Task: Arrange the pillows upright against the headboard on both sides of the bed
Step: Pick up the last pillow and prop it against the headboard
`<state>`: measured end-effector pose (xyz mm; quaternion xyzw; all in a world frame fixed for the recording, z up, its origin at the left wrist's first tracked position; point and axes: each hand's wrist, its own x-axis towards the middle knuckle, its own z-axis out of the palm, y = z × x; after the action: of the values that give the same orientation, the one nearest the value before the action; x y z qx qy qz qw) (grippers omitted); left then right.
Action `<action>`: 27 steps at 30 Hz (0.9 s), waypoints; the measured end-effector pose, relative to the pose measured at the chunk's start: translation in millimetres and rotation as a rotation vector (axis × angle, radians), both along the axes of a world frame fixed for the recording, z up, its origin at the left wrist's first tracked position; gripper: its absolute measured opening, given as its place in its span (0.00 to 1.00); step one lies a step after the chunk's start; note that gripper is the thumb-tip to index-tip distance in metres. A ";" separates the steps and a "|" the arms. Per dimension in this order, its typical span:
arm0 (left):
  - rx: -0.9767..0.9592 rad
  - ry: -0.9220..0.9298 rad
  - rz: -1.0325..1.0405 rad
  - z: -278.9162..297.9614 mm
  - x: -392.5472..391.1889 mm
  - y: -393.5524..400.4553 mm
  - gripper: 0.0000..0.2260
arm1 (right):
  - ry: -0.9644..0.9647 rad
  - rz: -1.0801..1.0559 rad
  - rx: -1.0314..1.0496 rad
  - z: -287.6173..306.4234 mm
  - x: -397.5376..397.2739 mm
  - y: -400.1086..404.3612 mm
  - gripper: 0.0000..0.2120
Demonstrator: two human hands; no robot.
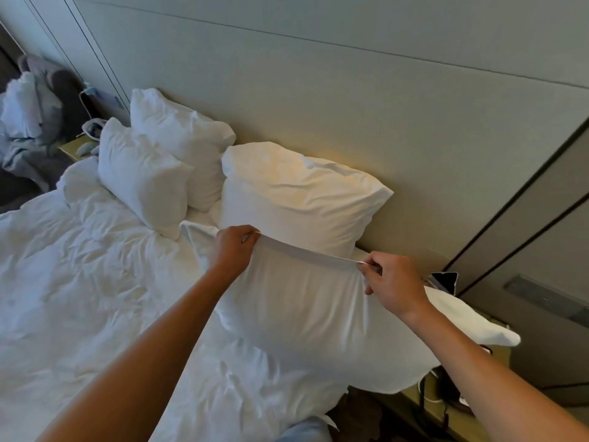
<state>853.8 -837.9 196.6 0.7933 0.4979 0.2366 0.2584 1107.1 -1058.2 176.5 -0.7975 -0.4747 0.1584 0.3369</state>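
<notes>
Two hands: left hand (234, 247), right hand (393, 283) | pinching front pillow (306, 311) | pillows: 4

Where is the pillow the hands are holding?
In the head view, the held pillow is near the bed's right side, gripped along its top edge by both hands, just in front of the upright pillow leaning on the headboard.

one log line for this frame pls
left hand: grips front pillow top edge | right hand: same | pillow behind: upright at headboard | far side: two pillows up
</notes>
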 end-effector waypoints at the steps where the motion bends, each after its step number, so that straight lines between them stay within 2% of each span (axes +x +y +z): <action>1: -0.005 0.003 -0.003 -0.6 -1.5 14.8 0.10 | 0.013 0.004 -0.010 -0.6 -1.1 14.3 0.12; 8: -0.007 0.061 -0.032 -17.1 -16.5 109.0 0.10 | 0.038 0.006 -0.092 -18.2 -22.5 100.5 0.13; 15: -0.071 0.128 -0.038 -54.0 -36.3 169.2 0.11 | 0.098 0.012 -0.210 -49.3 -51.5 160.5 0.14; 27: -0.017 0.120 0.010 -63.5 -70.5 266.4 0.10 | 0.155 0.053 -0.221 -48.4 -88.2 258.0 0.13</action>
<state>783.4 -571.4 133.0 0.8013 0.5185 0.1858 0.2335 1018.9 -800.1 128.1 -0.8023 -0.4478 0.2797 0.2785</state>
